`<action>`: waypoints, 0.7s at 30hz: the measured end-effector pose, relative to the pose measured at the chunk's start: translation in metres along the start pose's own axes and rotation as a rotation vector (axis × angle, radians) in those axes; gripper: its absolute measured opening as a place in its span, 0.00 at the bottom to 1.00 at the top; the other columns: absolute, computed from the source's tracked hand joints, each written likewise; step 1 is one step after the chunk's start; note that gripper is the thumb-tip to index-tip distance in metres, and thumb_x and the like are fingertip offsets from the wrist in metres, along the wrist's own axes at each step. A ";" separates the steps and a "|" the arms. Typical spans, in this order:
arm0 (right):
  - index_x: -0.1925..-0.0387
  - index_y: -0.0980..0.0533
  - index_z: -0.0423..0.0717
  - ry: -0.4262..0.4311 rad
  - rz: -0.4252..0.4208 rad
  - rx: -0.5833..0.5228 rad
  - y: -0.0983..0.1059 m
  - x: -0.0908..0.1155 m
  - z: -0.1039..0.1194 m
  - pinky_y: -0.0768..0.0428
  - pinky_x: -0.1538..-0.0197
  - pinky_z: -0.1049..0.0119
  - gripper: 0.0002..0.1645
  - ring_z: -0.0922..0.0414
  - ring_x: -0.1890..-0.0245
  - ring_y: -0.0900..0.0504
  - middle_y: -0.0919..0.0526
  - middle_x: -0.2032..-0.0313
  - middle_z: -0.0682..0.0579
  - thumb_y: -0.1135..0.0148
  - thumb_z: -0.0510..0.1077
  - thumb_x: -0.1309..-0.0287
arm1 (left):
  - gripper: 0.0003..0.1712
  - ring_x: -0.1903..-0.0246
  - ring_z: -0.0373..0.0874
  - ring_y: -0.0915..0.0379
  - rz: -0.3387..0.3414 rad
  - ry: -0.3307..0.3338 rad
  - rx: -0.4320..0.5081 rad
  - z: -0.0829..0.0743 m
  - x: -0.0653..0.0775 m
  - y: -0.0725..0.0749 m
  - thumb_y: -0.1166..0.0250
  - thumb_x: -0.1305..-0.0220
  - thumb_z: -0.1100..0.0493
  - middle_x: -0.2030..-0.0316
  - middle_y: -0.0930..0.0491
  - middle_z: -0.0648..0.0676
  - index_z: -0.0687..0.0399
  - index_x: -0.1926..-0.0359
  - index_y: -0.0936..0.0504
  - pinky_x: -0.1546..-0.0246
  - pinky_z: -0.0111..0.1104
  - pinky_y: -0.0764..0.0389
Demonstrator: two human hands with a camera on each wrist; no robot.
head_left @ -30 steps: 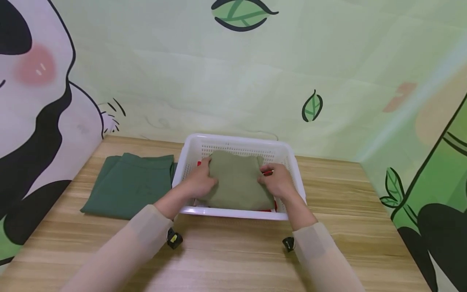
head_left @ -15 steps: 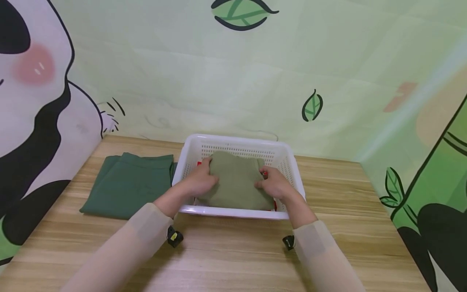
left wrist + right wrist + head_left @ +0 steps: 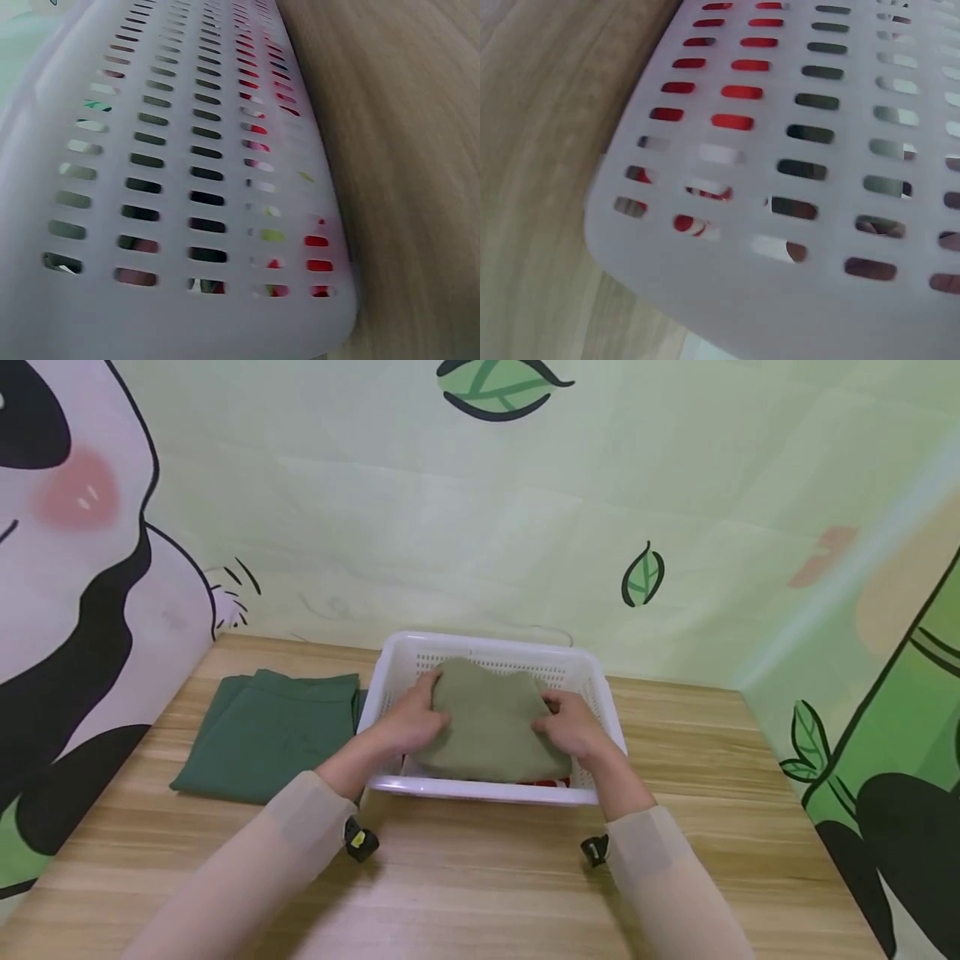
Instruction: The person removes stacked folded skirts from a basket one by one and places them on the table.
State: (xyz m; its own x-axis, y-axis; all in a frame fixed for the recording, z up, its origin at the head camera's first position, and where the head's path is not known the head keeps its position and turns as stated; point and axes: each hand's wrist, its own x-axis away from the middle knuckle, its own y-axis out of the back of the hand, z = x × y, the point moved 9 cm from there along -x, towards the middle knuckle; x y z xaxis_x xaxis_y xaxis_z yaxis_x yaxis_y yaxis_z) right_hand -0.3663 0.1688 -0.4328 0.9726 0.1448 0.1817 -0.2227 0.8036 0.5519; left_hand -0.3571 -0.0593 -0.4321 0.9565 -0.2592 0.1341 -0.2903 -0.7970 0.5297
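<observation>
A folded olive-green cloth [image 3: 491, 727] is inside the white plastic basket [image 3: 480, 788] in the head view, its far edge bulging upward. My left hand [image 3: 415, 718] grips its left side, thumb on top and the other fingers at its edge. On the opposite side my right hand [image 3: 574, 725] holds it the same way. Something red and white [image 3: 551, 782] shows beneath the cloth's near edge. Both wrist views look at the basket's slotted wall [image 3: 172, 172], which hides the hands; red and dark green patches show through the slots [image 3: 735, 121].
Left of the basket, a folded dark green cloth [image 3: 273, 735] lies on the wooden table [image 3: 480, 877]. Behind the table hangs a pale green printed backdrop [image 3: 360, 510] with leaves and a panda. Small black devices [image 3: 360, 841] sit at both wrists.
The olive-green cloth has risen slightly between both hands, its far edge now arched and its near edge baring more red below. The dark green cloth stays in place.
</observation>
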 end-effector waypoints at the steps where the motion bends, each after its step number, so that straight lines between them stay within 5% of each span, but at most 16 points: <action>1: 0.31 0.29 0.34 0.004 0.000 -0.014 0.001 0.000 0.001 0.25 0.32 0.48 0.31 0.45 0.36 0.25 0.23 0.34 0.36 0.41 0.33 0.36 | 0.48 0.22 0.61 0.47 -0.003 -0.014 0.002 -0.003 0.000 0.001 0.44 0.32 0.65 0.20 0.49 0.66 0.57 0.17 0.56 0.24 0.56 0.39; 10: 0.25 0.36 0.34 0.021 -0.015 -0.086 0.019 0.008 0.014 0.32 0.26 0.44 0.36 0.42 0.28 0.32 0.29 0.28 0.36 0.42 0.34 0.33 | 0.47 0.21 0.58 0.51 -0.025 -0.100 0.042 -0.034 0.007 0.015 0.45 0.34 0.67 0.18 0.52 0.64 0.53 0.17 0.54 0.25 0.57 0.39; 21: 0.29 0.31 0.36 0.090 -0.056 -0.086 0.043 0.018 0.036 0.26 0.31 0.40 0.31 0.41 0.36 0.24 0.24 0.33 0.35 0.43 0.35 0.32 | 0.47 0.21 0.57 0.51 -0.066 -0.146 0.086 -0.059 0.015 0.026 0.45 0.31 0.66 0.17 0.55 0.59 0.48 0.17 0.54 0.28 0.59 0.35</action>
State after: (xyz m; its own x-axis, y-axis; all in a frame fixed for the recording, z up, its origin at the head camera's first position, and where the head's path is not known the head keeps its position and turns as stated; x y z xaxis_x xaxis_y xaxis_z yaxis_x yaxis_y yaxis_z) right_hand -0.3612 0.1852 -0.3762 0.9862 0.1465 0.0770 -0.1654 0.8576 0.4870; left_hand -0.3485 -0.0514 -0.3669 0.9607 -0.2766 -0.0250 -0.2348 -0.8569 0.4588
